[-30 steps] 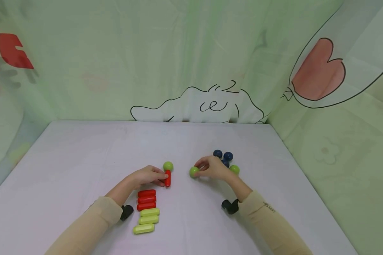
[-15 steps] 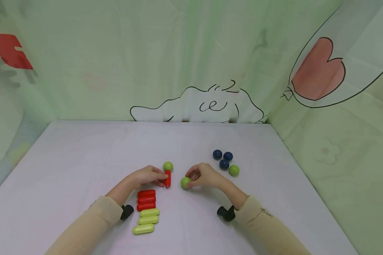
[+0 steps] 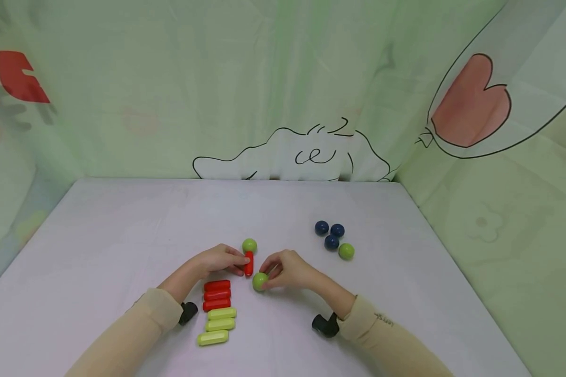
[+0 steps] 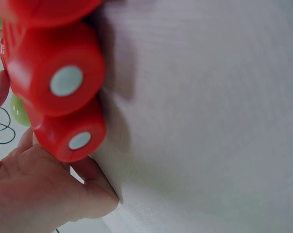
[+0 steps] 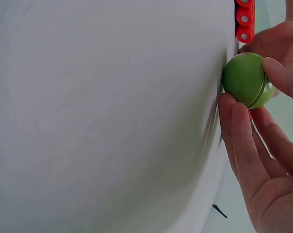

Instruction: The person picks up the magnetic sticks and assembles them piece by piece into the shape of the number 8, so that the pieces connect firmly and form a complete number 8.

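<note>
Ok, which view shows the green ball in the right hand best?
Right wrist: the green ball is large there, its seam visible. Head shows it small, partly covered by the right hand; left wrist shows only partial green shapes, identity unclear.

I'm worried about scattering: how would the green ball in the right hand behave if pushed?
The green ball would probably roll, being round on a flat table. Its glossy surface suggests slipperiness. It seems stiff: no dent shows where the right hand pinches it.
</note>
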`<state>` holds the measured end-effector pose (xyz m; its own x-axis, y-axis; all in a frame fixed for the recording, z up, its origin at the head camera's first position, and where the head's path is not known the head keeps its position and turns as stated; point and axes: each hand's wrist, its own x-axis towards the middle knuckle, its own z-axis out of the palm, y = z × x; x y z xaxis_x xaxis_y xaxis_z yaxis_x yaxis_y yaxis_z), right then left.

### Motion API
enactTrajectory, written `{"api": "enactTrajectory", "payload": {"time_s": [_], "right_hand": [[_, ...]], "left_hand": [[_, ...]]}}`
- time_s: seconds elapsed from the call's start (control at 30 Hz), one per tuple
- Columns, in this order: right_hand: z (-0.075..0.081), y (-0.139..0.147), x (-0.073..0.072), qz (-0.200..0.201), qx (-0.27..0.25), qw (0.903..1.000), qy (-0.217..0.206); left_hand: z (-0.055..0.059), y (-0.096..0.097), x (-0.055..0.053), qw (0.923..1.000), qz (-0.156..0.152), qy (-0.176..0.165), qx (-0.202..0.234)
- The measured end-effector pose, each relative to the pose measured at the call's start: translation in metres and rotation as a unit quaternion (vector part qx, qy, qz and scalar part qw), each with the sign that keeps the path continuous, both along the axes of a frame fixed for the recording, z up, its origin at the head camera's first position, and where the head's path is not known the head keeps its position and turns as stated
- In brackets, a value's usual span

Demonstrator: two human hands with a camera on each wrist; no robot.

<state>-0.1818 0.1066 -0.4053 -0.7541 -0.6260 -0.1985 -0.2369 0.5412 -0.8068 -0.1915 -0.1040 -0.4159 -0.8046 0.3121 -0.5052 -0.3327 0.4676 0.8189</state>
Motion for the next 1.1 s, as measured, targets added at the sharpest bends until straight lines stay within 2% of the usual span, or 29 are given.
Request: {"api": "enactTrajectory", "payload": {"time_s": [0.4, 1.1], "right_hand": [[-0.004, -0.011, 0.006, 0.012, -0.018, 0.9998, 0.003], [-0.003, -0.02, 0.009, -0.004, -0.023, 0.9995, 0.023]], "left_hand": [[-0.001, 0.001, -0.001, 0.9999, 0.004, -0.003, -0.016], [0.0, 0.001, 0.0, 0.9999, -0.001, 0.008, -0.013]]}}
